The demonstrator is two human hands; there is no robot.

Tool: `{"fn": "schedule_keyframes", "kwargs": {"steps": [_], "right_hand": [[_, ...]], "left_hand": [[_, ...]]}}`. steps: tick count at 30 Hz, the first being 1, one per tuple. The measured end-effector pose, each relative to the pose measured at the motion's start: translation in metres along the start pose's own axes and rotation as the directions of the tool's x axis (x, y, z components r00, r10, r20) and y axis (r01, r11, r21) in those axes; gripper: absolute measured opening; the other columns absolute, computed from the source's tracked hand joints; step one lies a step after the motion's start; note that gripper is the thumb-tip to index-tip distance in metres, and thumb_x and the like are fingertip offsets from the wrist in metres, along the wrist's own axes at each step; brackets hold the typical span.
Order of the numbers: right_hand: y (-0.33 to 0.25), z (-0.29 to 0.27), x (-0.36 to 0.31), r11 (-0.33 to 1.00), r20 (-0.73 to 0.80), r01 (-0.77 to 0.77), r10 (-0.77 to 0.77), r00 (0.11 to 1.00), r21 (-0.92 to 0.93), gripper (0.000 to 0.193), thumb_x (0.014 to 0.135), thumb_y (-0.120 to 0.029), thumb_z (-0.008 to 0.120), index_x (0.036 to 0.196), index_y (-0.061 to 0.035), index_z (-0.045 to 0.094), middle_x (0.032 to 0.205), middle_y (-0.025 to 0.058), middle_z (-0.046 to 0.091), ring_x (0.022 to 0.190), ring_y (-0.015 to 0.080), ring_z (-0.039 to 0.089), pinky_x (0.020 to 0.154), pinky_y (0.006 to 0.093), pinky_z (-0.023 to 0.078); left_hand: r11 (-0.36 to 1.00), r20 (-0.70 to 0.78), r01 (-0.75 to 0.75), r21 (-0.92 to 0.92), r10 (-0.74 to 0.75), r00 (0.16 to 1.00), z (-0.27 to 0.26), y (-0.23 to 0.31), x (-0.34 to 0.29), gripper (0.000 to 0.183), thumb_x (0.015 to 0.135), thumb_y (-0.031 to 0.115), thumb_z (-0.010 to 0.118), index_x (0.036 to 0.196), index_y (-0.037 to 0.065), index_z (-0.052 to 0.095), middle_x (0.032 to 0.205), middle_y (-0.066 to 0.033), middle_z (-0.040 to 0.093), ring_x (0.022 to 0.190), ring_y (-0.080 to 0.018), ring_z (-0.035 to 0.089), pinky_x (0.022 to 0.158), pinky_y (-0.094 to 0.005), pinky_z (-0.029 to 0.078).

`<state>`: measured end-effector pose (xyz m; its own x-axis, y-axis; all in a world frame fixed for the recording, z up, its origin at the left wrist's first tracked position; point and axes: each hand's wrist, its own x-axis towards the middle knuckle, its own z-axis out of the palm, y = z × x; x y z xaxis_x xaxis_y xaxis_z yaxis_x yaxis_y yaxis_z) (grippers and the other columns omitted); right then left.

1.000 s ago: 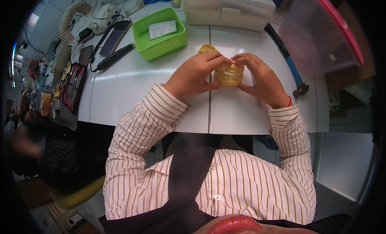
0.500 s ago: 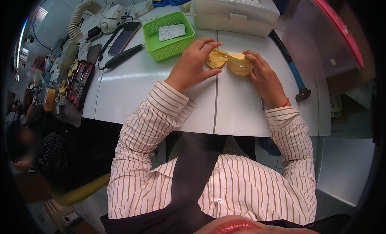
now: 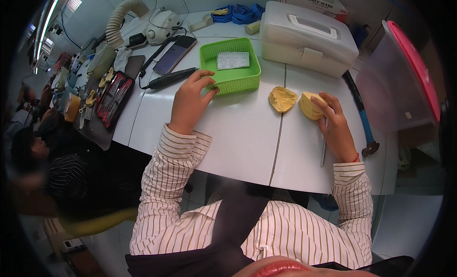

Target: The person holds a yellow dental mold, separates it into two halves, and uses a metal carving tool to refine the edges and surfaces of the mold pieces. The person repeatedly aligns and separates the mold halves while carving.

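My right hand [image 3: 334, 119] is closed around a yellow plaster dental cast [image 3: 310, 107], which it keeps tilted on or just above the white table. Just left of that, a second yellow dental cast [image 3: 283, 100] lies alone, its hollow, rough face up. At the near left corner of a green plastic basket [image 3: 238, 86], my left hand [image 3: 194, 98] has its fingers over the rim and its thumb against the near wall. Inside the basket lies a folded printed paper [image 3: 233, 60]. A thin metal rod [image 3: 323, 153] sticks out beneath my right hand.
A hammer [image 3: 364, 124] lies at the right beside a clear tub with a pink rim [image 3: 428, 81]. Behind are a translucent toolbox [image 3: 309, 43] and blue trays [image 3: 243, 13]. Leftward lie a phone [image 3: 175, 56], a black handpiece [image 3: 171, 79] and an instrument case [image 3: 114, 98].
My left hand has moved from beside the loose cast leftward to the basket. The cast in my right hand has been turned, its teeth no longer facing me. The whole view has shifted.
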<state>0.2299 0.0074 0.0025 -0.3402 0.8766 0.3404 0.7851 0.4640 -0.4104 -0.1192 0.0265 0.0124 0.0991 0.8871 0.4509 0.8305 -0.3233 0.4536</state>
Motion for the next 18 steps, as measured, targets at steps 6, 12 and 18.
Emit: {"fn": "schedule_keyframes", "kwargs": {"steps": [6, 12, 18], "right_hand": [[0.007, -0.005, 0.004, 0.999, 0.115, -0.018, 0.022, 0.993, -0.04, 0.053, 0.079, 0.005, 0.065, 0.125, -0.0206, 0.055, 0.134, 0.0096, 0.046, 0.117, 0.0314, 0.055, 0.096, 0.0382, 0.053], [0.008, -0.011, 0.003, 0.997, 0.162, -0.012, 0.025, 0.987, -0.082, 0.059, 0.079, 0.006, 0.064, 0.129, -0.025, 0.054, 0.136, 0.0082, 0.044, 0.119, 0.031, 0.053, 0.096, 0.0401, 0.053], [0.01, -0.011, 0.001, 0.994, 0.16, 0.009, 0.008, 0.987, -0.105, 0.066, 0.078, 0.01, 0.062, 0.133, -0.026, 0.051, 0.137, 0.0089, 0.042, 0.121, 0.0312, 0.05, 0.098, 0.0405, 0.053]], "left_hand": [[0.978, -0.049, -0.189, 0.09, 0.194, 0.98, -0.005, 0.007, -0.043, 0.016, 0.071, 0.004, 0.074, 0.083, 0.006, 0.065, 0.089, -0.004, 0.064, 0.095, -0.0256, 0.064, 0.074, -0.0342, 0.052], [0.951, -0.084, -0.265, 0.161, 0.281, 0.956, -0.002, 0.009, -0.058, 0.025, 0.063, -0.002, 0.076, 0.086, 0.005, 0.068, 0.088, -0.0054, 0.065, 0.101, -0.0336, 0.063, 0.079, -0.0392, 0.053], [0.959, -0.096, -0.245, 0.144, 0.26, 0.961, 0.003, 0.008, -0.059, 0.022, 0.065, 0.001, 0.075, 0.085, 0.006, 0.067, 0.09, -0.0042, 0.064, 0.102, -0.0334, 0.062, 0.079, -0.0392, 0.053]]}}
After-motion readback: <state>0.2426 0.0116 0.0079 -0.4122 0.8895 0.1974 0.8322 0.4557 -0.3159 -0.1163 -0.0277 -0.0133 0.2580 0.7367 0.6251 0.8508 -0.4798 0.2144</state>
